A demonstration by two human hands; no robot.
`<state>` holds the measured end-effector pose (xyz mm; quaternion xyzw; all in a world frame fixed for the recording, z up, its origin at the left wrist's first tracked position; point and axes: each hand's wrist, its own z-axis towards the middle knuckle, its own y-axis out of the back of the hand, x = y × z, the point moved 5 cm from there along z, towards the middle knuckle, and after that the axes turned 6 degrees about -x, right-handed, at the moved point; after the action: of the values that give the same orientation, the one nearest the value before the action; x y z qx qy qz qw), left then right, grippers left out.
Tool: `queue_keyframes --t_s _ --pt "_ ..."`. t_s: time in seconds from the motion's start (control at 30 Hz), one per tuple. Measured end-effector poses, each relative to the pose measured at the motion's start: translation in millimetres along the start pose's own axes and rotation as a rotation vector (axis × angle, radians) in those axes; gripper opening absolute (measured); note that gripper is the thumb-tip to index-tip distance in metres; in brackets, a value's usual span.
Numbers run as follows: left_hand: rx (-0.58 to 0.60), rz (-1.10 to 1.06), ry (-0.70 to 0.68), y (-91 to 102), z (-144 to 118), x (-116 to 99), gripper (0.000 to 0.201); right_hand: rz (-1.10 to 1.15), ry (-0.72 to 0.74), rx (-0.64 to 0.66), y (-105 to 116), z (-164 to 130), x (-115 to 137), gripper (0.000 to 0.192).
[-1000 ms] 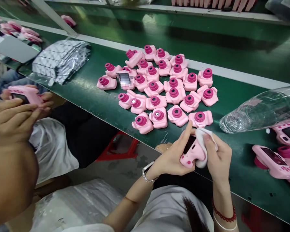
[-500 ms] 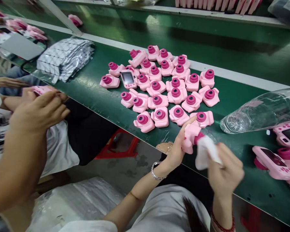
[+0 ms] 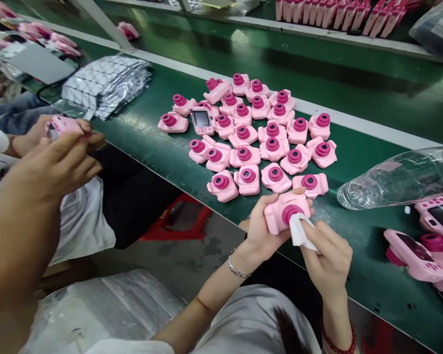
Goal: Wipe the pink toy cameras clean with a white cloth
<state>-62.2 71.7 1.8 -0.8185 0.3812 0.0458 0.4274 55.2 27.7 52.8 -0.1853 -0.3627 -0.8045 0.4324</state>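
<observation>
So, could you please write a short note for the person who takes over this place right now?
Left hand: holds one pink toy camera over the near edge of the green belt, lens toward you.
Right hand: pinches a white cloth against the lens.
Group of cameras lies lens-up on the belt, behind the hands.
More cameras lie screen-up at right, beside a clear bottle.
Done: cannot tell which pile is wiped.
Left: the held camera is under the cloth now.

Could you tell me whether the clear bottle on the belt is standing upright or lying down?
Lying down: the bottle rests on its side on the green belt, its base toward the pink cameras.
</observation>
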Motion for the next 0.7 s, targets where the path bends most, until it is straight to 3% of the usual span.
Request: queue_keyframes --t_s 0.07,0.17,0.23,0.33,0.4,0.47,0.53,0.63,0.7 --pt "-0.056 0.007 -0.025 2.1 2 1 0.054 -0.029 0.013 0.068 -2 1 3 0.021" --pt "-0.101 0.092 -0.177 4.1 0 5 0.056 -0.079 -0.046 -0.061 3 -6 5 0.021" --pt "-0.060 0.232 -0.292 3.9 -5 10 0.066 -0.086 -0.112 -0.167 2 -15 6 0.021" --pt "0.100 0.623 -0.400 1.5 -15 19 0.098 -0.062 -0.425 -0.295 -4 -28 -11 0.015" --pt "0.180 0.908 -0.462 1.9 -22 21 0.114 0.017 -0.726 -0.307 -9 -36 -30 0.027" --pt "0.204 1.097 -0.501 4.4 -26 19 0.118 0.099 -0.955 -0.257 -15 -42 -45 0.042" --pt "0.246 1.202 -0.478 7.0 -28 18 0.122 0.115 -1.049 -0.280 -15 -44 -52 0.049" --pt "0.383 1.300 -0.414 9.0 -31 20 0.131 0.103 -1.071 -0.407 -13 -45 -53 0.052" --pt "0.392 1.311 -0.414 10.8 -31 19 0.115 0.169 -1.113 -0.467 -13 -50 -52 0.051"
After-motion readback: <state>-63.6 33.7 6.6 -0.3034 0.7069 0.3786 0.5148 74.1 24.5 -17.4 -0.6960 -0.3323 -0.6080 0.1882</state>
